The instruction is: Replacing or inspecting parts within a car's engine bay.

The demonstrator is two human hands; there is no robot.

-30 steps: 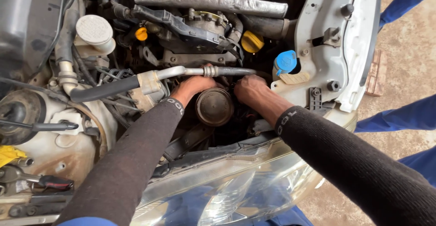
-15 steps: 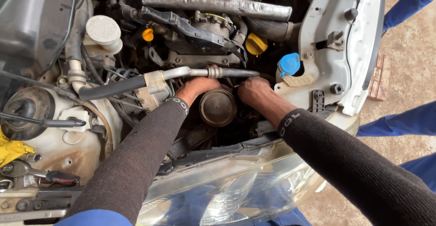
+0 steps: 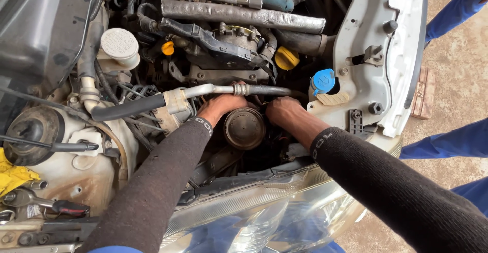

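Observation:
I look down into an open car engine bay. A round, rusty-brown compressor pulley sits low between my hands. My left hand reaches in on its left side, fingers tucked under the silver pipe. My right hand rests against its right side, fingers curled down behind it and out of sight. Both arms wear dark knit sleeves. Whether either hand grips the pulley or another part is hidden.
A yellow oil cap, a blue washer-fluid cap, a white reservoir cap and a foil-wrapped pipe lie beyond. A headlight is in front. Tools and a yellow rag sit at left. Another person's blue-clad legs stand right.
The view has drifted slightly, so the engine bay sits a little further right in frame. Both hands stay at the pulley in nearly the same pose.

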